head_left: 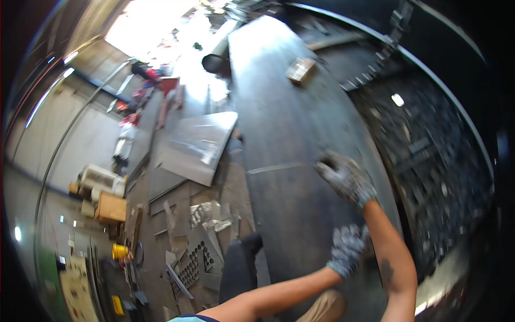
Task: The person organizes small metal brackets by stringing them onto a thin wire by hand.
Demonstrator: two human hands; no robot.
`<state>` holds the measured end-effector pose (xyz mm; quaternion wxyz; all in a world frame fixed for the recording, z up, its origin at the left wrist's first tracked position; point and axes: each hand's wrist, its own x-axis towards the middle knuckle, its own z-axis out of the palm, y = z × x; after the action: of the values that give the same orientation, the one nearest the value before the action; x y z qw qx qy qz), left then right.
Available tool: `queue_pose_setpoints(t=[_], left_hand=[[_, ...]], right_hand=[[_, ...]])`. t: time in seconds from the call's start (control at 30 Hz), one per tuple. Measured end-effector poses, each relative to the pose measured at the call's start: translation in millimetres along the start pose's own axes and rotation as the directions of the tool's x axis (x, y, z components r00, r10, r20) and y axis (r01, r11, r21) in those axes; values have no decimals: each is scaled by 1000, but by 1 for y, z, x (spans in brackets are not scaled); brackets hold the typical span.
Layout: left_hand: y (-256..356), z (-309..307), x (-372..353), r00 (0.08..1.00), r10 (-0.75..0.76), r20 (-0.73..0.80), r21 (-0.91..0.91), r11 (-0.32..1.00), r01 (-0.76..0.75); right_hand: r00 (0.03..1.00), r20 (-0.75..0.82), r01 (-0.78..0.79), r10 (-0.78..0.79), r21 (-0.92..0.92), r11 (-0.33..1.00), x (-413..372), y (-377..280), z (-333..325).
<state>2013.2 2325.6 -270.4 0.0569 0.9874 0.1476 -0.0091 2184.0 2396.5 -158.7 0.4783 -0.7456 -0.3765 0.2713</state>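
Both of my hands wear grey knitted work gloves and are over a long, dark metal sheet (pixel 284 214). My right hand (pixel 346 178) is above the sheet's right part, with its thumb apart from the fingers and nothing visible between them. Closer to me, my left hand (pixel 348 249) hangs near my right forearm, its fingers smeared by motion; I cannot tell whether they hold anything. Farther up the sheet lies a small tan block-shaped object (pixel 301 71). A thin pale line crosses the sheet's surface left of my right hand.
Right of the sheet is a dark bed strewn with small pieces (pixel 424 145), bordered by a metal rail (pixel 456 102). On the left lie a shiny metal plate (pixel 198 145), a perforated offcut (pixel 193 268) and other scraps. My shoe (pixel 324 307) and dark trouser leg (pixel 236 268) show below.
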Motion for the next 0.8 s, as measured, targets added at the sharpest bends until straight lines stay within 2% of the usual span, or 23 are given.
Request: queue_pose_setpoints(t=[0.03,0.07,0.1,0.17,0.23,0.3,0.33,0.37,0.4,0.43,0.47,0.5,0.53,0.57,0.6,0.63,0.67,0.7,0.73,0.77,0.8], left_hand=[[4,1,-4,998,9,-57,-9,1000,-10],[6,-4,-5,996,0,93,-73,997,7],[5,-14,-2,998,-20,57,-62,998,24],[1,-33,0,963,12,268,-119,993,21],[0,-32,3,964,-19,265,-185,980,70],[-4,-37,2,955,12,295,-246,967,64],[-9,-38,5,958,-5,286,-260,962,83],[-13,-39,9,955,-5,296,-282,955,93],[-23,-68,15,948,15,317,-366,924,107],[-38,-72,14,986,68,154,-555,831,29],[-45,-35,3,988,-34,-149,-548,835,-54],[-49,-33,0,975,-203,-91,-583,805,113],[-53,-42,-1,916,-385,113,-631,685,365],[-50,-76,3,755,-507,415,-682,376,627],[-68,-27,-14,718,-546,431,-732,253,632],[-77,-14,-26,588,-471,658,-657,23,753],[-69,-21,-31,452,-376,809,-545,-190,817],[-62,-29,-36,315,-252,915,-393,-382,836],[-53,-28,-45,314,-182,932,-363,-485,796],[-41,-25,-50,327,-114,938,-329,-584,742],[-34,-22,-49,362,-30,932,-308,-596,742]], right_hand=[[1000,-16,-13,13,8,1000,-2,2,3],[998,-41,-41,42,13,999,-4,5,4],[999,-38,-9,9,-5,1000,-5,7,4],[999,-22,24,-24,-35,999,-5,14,3],[986,-147,82,-79,14,997,-10,18,6],[980,-176,87,-90,-23,996,-22,24,2],[957,-290,89,-18,231,969,-32,32,1],[915,-389,100,104,469,878,-48,42,-1],[879,-447,134,166,566,813,-69,34,-8],[833,-493,104,251,585,804,-99,28,-15],[803,-533,51,266,507,861,-124,21,-18],[779,-565,-14,272,418,908,-154,19,-17],[759,-564,-88,324,405,910,-183,25,-8],[746,-566,-128,352,396,909,-199,33,2],[744,-498,-223,445,443,868,-215,28,16],[745,-417,-296,520,491,819,-232,22,29],[736,-422,-298,529,499,813,-242,30,41],[773,-498,-313,394,241,919,-248,43,57],[814,-528,-306,242,-36,951,-252,51,70],[817,-527,-292,234,-28,956,-251,53,77],[773,-599,-341,210,-114,933,-249,55,82]])
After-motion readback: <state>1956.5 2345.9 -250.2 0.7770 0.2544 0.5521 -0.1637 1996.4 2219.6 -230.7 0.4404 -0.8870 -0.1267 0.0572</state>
